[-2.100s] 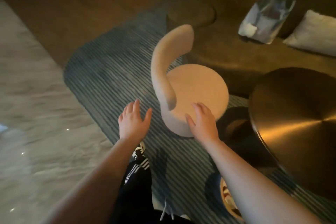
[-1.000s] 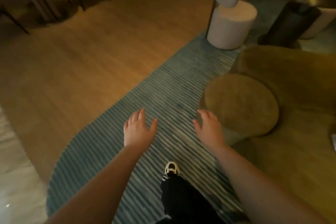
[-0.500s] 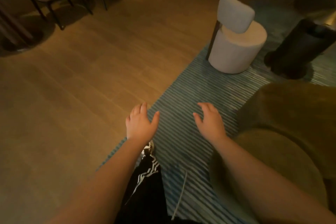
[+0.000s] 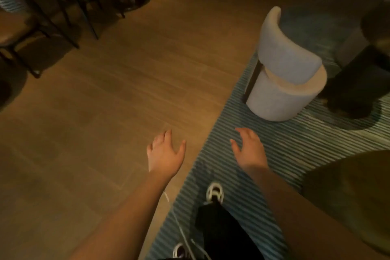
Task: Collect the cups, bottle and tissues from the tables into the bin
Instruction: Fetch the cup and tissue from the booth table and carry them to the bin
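Reaching forward over the floor, both hands bare and holding nothing. Left hand (image 4: pixel 164 154) out over the wood floor (image 4: pixel 118 95), just left of the rug (image 4: pixel 280 150) edge, fingers (image 4: pixel 166 136) loosely spread and nearly straight, thumb angled out toward the rug. Right hand (image 4: pixel 250 150) over the striped rug itself, fingers (image 4: pixel 244 132) relaxed with a slight curl, thumb pointing toward the left hand. Both palms down, apart from each other, touching nothing.

On the rug, beyond the right hand: a pale round chair (image 4: pixel 282 82) with a curved back. Just right of the chair, a dark table base (image 4: pixel 356 88), its top cut off by the frame edge. At the rug's near right side, an olive seat (image 4: pixel 354 202), only partly in view. On the near end of the rug, a white shoe (image 4: pixel 215 193) below a black trouser leg (image 4: pixel 223 232). Well left of the rug, on the wood floor, thin-legged dark chairs (image 4: pixel 69 6).

No cups, bottle, tissues or bin anywhere in view; impossible to tell where these lie.
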Available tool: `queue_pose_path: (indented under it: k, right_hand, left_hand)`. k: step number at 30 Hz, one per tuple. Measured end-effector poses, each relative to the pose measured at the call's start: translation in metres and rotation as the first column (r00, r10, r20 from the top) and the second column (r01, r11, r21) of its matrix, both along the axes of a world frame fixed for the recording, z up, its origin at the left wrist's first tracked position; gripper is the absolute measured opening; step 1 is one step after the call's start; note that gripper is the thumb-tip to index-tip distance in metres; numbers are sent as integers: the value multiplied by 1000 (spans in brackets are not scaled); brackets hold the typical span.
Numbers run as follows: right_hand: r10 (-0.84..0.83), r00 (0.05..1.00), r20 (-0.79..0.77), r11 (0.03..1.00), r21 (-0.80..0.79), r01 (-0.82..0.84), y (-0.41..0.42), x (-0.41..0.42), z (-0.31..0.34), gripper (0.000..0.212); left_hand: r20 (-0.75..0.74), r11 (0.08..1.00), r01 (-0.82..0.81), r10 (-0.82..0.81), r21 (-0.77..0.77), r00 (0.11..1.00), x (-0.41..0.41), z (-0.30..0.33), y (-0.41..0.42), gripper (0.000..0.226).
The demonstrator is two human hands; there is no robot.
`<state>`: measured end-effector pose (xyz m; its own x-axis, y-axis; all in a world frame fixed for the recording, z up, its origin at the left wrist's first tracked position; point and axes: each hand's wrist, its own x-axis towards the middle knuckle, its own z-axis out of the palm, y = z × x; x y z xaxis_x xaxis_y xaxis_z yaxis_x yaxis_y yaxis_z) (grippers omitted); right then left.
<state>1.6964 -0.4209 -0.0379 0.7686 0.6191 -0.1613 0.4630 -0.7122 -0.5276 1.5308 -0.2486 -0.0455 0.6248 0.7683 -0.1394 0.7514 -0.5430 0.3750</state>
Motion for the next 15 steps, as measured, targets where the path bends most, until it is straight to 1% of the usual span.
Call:
queue_pose_path:
  k: [5, 8, 10, 15]
  right_hand:
    - [-44, 997, 60, 996, 78, 39, 98, 142, -16, 43]
    - [-5, 994, 109, 999, 50, 0, 165, 251, -18, 44]
    - [17, 994, 106, 1000, 19, -19, 206, 322, -11, 45]
    - [-50, 993, 105, 999, 15, 49, 288, 468, 7, 45]
  left_hand:
    - [28, 998, 58, -58, 8, 998, 158, -13, 100, 66]
    - [9, 997, 70, -70, 29, 998, 265, -12, 161, 67]
    - [-4, 997, 68, -68, 34, 998, 333, -6, 200, 66]
    - [-34, 995, 97, -97, 29, 995, 480, 12, 285, 68]
